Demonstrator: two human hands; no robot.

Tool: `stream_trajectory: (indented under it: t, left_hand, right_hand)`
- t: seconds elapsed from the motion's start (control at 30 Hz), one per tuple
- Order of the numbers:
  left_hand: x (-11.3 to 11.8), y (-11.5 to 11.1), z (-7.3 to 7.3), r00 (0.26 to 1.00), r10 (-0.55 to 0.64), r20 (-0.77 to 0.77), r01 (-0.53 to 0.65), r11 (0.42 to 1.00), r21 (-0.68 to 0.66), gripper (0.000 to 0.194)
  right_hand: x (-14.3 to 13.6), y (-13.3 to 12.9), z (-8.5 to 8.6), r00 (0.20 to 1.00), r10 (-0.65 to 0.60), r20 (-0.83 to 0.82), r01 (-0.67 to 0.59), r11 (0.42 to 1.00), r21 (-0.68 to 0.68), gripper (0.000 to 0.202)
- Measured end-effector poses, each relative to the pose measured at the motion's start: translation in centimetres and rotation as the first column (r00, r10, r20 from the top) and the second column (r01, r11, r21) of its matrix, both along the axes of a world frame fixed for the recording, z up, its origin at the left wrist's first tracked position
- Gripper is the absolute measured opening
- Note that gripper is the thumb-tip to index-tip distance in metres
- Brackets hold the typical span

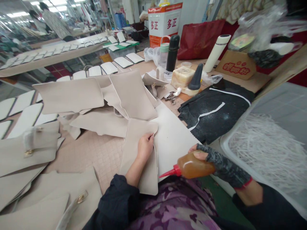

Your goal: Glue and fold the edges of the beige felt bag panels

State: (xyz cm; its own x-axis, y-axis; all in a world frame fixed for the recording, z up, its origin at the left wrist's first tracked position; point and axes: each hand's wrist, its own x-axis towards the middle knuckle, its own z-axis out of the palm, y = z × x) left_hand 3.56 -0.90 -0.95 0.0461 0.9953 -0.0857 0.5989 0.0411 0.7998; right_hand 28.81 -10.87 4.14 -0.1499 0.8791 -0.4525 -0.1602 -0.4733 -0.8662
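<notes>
My left hand [145, 146] is closed on the upper right edge of a beige leather panel [134, 135], which lies at the front of the table. In a dark fingerless glove, my right hand [206, 156] grips a squeeze bottle [195, 165] of amber liquid. The bottle is tipped sideways, and its red nozzle [169, 172] points left, close to the panel's right edge. Beneath the panel and to its right lies a pale board [175, 131]. More beige panels [133, 94] overlap just beyond my left hand.
Stacked beige pieces with metal fittings [28, 150] cover the left side. A plastic bin [263, 153] of white strips stands at the right, beside a black sheet [216, 108]. Behind are a black flask [172, 52], a white flask [217, 52] and a large tin [164, 25].
</notes>
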Motion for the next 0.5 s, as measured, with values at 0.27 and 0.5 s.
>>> stream_trajectory:
  t: [0.27, 0.5]
  left_hand:
    - [-1.7, -2.5, 3.1, 0.993, -0.117, -0.019, 0.118, 0.992, 0.038, 0.030]
    - [-10.5, -5.3, 4.8, 0.893, 0.303, -0.332, -0.203, 0.931, 0.303, 0.059]
  right_hand:
    - [-2.6, 3.6, -0.4, 0.796, -0.276, -0.538, 0.296, 0.954, -0.051, 0.046]
    - [-5.1, 7.3, -0.7, 0.889, -0.278, -0.364, 0.370, 0.905, 0.211, 0.051]
